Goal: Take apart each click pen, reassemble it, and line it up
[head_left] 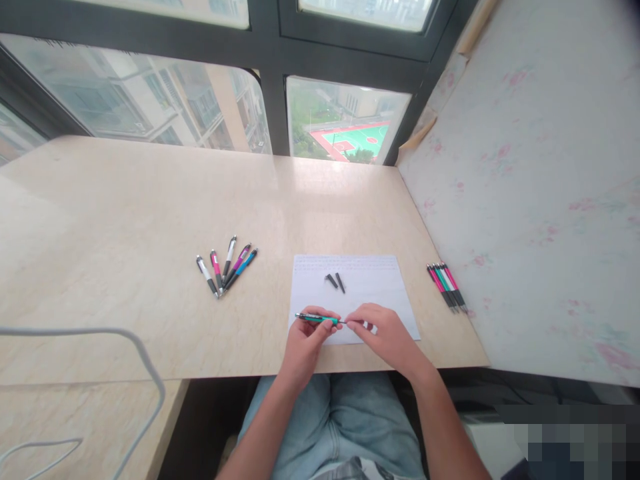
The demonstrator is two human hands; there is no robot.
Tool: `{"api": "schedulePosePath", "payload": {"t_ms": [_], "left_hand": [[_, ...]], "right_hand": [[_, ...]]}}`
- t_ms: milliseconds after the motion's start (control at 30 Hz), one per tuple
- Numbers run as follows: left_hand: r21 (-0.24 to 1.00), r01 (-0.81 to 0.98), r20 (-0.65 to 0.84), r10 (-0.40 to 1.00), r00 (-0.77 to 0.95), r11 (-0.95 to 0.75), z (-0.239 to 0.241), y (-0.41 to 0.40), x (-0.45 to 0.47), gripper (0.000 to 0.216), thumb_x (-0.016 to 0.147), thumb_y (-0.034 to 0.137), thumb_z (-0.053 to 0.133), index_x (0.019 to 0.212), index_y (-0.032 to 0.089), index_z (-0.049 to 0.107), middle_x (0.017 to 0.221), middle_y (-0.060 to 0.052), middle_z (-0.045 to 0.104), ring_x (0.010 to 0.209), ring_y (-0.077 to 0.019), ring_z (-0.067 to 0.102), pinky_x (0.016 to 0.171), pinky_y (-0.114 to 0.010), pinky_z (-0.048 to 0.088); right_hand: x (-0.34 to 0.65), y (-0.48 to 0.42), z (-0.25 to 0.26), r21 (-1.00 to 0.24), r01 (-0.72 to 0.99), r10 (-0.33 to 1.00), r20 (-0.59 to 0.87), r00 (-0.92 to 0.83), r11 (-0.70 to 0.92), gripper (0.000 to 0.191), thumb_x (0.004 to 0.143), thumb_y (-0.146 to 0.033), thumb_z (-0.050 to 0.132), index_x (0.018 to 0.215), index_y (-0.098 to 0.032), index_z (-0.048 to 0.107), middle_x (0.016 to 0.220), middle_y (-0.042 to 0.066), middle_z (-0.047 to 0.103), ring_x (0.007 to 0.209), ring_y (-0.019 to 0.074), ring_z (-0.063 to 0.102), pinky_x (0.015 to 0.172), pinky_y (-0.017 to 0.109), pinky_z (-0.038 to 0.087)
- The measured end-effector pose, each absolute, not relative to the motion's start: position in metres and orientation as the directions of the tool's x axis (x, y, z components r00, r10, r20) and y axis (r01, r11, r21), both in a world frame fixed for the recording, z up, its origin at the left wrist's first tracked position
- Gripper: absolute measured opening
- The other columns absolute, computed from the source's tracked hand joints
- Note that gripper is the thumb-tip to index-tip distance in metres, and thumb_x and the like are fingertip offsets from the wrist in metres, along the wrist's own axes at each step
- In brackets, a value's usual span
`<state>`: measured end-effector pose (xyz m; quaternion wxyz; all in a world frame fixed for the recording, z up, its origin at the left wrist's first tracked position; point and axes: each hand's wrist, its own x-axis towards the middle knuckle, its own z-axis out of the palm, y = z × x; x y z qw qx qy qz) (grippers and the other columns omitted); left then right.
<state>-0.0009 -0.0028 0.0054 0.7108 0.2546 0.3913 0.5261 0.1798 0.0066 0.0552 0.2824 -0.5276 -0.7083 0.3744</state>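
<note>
My left hand (313, 337) is closed around the green barrel of a ballpoint pen (320, 319), whose clip end points left. From the barrel's open right end a thin dark refill (343, 323) sticks out. The fingertips of my right hand (383, 330) pinch the refill's outer end. Both hands are over the near part of a white sheet of paper (400, 300) with lines of writing along its top. Just beyond my hands, small black pen parts (341, 283) lie on the paper; one looks like a grip sleeve.
Several pens (230, 258) in white, pink, purple and blue lie fanned out on the left of the table (150, 213). Another row of pens (447, 287) lies by the right wall (540, 187). A grey cable (135, 343) arches at the near left. Windows stand behind the table.
</note>
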Motion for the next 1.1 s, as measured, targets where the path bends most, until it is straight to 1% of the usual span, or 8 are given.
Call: {"api": "schedulePosePath", "payload": {"t_ms": [100, 200, 500, 700, 800, 900, 1000, 1100], "left_hand": [[0.792, -0.523, -0.286, 0.948, 0.138, 0.315, 0.004, -0.003, -0.001, 0.019, 0.078, 0.024, 0.079, 0.089, 0.016, 0.066, 0.091, -0.006, 0.075, 0.08, -0.0151, 0.07, 0.079, -0.026, 0.054], [0.735, -0.598, -0.321, 0.941, 0.106, 0.318, 0.003, -0.001, -0.003, 0.02, 0.077, 0.024, 0.08, 0.09, 0.017, 0.066, 0.091, -0.004, 0.074, 0.081, -0.0131, 0.07, 0.078, -0.023, 0.053], [0.687, -0.642, -0.347, 0.93, 0.122, 0.34, 0.004, 0.0, -0.005, 0.024, 0.074, 0.023, 0.082, 0.089, 0.018, 0.065, 0.093, -0.005, 0.074, 0.082, -0.0126, 0.07, 0.079, -0.023, 0.053], [0.702, -0.624, -0.337, 0.932, 0.131, 0.342, 0.007, -0.001, -0.005, 0.023, 0.074, 0.024, 0.082, 0.087, 0.018, 0.064, 0.093, -0.006, 0.074, 0.075, -0.0118, 0.067, 0.07, -0.023, 0.05], [0.721, -0.615, -0.31, 0.942, 0.127, 0.321, 0.006, -0.001, -0.004, 0.021, 0.075, 0.024, 0.081, 0.087, 0.017, 0.065, 0.092, -0.005, 0.072, 0.069, -0.0098, 0.063, 0.065, -0.022, 0.047], [0.742, -0.599, -0.276, 0.951, 0.136, 0.301, 0.004, -0.001, -0.004, 0.019, 0.075, 0.023, 0.08, 0.087, 0.017, 0.067, 0.091, -0.004, 0.07, 0.07, -0.0096, 0.061, 0.066, -0.022, 0.047], [0.773, -0.567, -0.25, 0.958, 0.138, 0.284, 0.002, -0.002, -0.003, 0.018, 0.077, 0.023, 0.079, 0.089, 0.017, 0.066, 0.091, -0.003, 0.069, 0.072, -0.0105, 0.061, 0.069, -0.023, 0.047], [0.823, -0.496, -0.256, 0.96, 0.11, 0.276, 0.004, -0.004, -0.002, 0.021, 0.077, 0.025, 0.079, 0.092, 0.018, 0.065, 0.089, -0.003, 0.069, 0.073, -0.0128, 0.063, 0.069, -0.025, 0.048]], "right_hand": [[0.19, -0.004, 0.059, -0.769, 0.609, 0.957, 0.013, -0.291, 0.195, 0.019, 0.093, -0.027, 0.056, 0.085, -0.024, 0.072, 0.082, 0.004, 0.07, 0.077, 0.0192, 0.061, 0.07, 0.032, 0.047], [0.206, -0.01, 0.051, -0.745, 0.65, 0.975, 0.005, -0.223, 0.152, 0.017, 0.091, -0.025, 0.056, 0.083, -0.023, 0.07, 0.083, 0.004, 0.069, 0.079, 0.02, 0.061, 0.068, 0.032, 0.047], [0.199, 0.012, 0.01, -0.663, 0.747, 0.979, 0.113, 0.17, -0.054, 0.018, 0.087, -0.027, 0.055, 0.081, -0.02, 0.071, 0.079, 0.006, 0.07, 0.069, 0.0204, 0.06, 0.072, 0.036, 0.047], [0.171, 0.034, 0.007, -0.67, 0.741, 0.972, 0.14, 0.188, -0.046, 0.022, 0.088, -0.032, 0.055, 0.081, -0.021, 0.072, 0.08, 0.007, 0.07, 0.071, 0.0209, 0.06, 0.071, 0.035, 0.046], [0.163, 0.023, 0.012, -0.843, 0.534, 0.984, 0.032, 0.178, -0.069, 0.025, 0.089, -0.038, 0.055, 0.084, -0.02, 0.072, 0.08, 0.007, 0.072, 0.073, 0.0213, 0.063, 0.073, 0.035, 0.048], [0.15, 0.004, 0.015, -0.962, 0.184, 0.978, -0.191, 0.082, -0.203, 0.028, 0.088, -0.045, 0.06, 0.091, -0.019, 0.071, 0.075, 0.004, 0.071, 0.068, 0.0196, 0.064, 0.066, 0.032, 0.049], [0.135, -0.01, 0.015, -0.944, -0.11, 0.95, -0.314, 0.006, -0.311, 0.03, 0.085, -0.047, 0.063, 0.093, -0.018, 0.069, 0.074, 0.003, 0.07, 0.064, 0.0162, 0.06, 0.059, 0.028, 0.045], [0.126, -0.016, 0.011, -0.893, -0.283, 0.93, -0.368, 0.007, -0.351, 0.03, 0.082, -0.047, 0.067, 0.089, -0.018, 0.069, 0.075, 0.003, 0.068, 0.065, 0.0149, 0.057, 0.059, 0.027, 0.044]]}}
